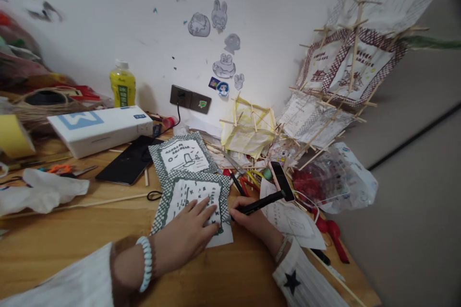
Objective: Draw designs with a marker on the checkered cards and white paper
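Observation:
My left hand [187, 229] lies with fingers apart on a drawn sheet of paper [184, 193], holding it flat on the table. That sheet has a dark green lattice border with small marks inside. In my right hand [252, 218] is a black marker [262, 202], its tip end near the sheet's right border. Just above lies a second sheet [184, 156] with a similar border and a drawing of boats. Partly under my right forearm is another drawn sheet [295, 220].
On the wooden table [90, 244] are a white box [101, 129], a black tablet-like slab [126, 160], scissors [75, 170] and a yellow bottle [123, 84]. Paper-and-stick lanterns [248, 127] stand at the back right. A phone [282, 180] rests by several pens.

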### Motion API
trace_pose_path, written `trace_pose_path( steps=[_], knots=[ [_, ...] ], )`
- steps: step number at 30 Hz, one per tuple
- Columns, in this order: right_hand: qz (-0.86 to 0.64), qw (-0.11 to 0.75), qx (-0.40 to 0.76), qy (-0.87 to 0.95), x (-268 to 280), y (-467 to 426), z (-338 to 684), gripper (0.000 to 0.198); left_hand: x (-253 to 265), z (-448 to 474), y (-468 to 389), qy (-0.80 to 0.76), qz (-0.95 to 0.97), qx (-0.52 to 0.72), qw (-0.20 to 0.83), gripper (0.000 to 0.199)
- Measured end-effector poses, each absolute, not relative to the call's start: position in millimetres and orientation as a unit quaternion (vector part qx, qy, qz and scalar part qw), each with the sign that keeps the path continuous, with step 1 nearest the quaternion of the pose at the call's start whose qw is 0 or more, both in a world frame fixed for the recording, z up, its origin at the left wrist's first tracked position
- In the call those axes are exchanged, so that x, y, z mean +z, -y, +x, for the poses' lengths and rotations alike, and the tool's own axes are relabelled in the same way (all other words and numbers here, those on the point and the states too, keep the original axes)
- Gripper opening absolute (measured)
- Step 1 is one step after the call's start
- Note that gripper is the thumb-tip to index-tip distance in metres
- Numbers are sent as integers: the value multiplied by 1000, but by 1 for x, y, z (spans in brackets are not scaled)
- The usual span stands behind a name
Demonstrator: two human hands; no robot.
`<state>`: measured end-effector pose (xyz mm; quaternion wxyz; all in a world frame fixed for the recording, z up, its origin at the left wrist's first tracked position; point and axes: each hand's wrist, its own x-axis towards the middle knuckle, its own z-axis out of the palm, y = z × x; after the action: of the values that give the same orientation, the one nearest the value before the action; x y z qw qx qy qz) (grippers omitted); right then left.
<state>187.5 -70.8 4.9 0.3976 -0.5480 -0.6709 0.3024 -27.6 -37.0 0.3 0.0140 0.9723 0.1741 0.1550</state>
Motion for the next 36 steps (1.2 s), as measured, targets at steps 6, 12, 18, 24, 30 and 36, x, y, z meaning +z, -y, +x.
trace_pose_path(
  steps=[6, 12, 18, 24, 30, 36],
  knots=[
    [-536, 383, 291, 693, 1, 69, 192, 18, 1, -27, 37, -176, 975, 137, -9, 28],
    [-562, 379, 326, 659, 3, 70, 192, 20, 3, -27, 38, -175, 975, 135, -9, 33],
    [-567, 412, 380, 604, 7, 71, 192, 19, 1, -26, 37, -177, 974, 139, -19, 32],
    [-520, 393, 349, 673, 9, 71, 191, 16, 2, -27, 37, -175, 974, 141, -3, 27],
    [-515, 375, 331, 696, 0, 68, 195, 15, -2, -27, 36, -173, 974, 149, 5, 30],
    [-554, 353, 371, 657, 0, 70, 197, 18, -5, -27, 35, -168, 972, 161, -6, 30]
  ],
)
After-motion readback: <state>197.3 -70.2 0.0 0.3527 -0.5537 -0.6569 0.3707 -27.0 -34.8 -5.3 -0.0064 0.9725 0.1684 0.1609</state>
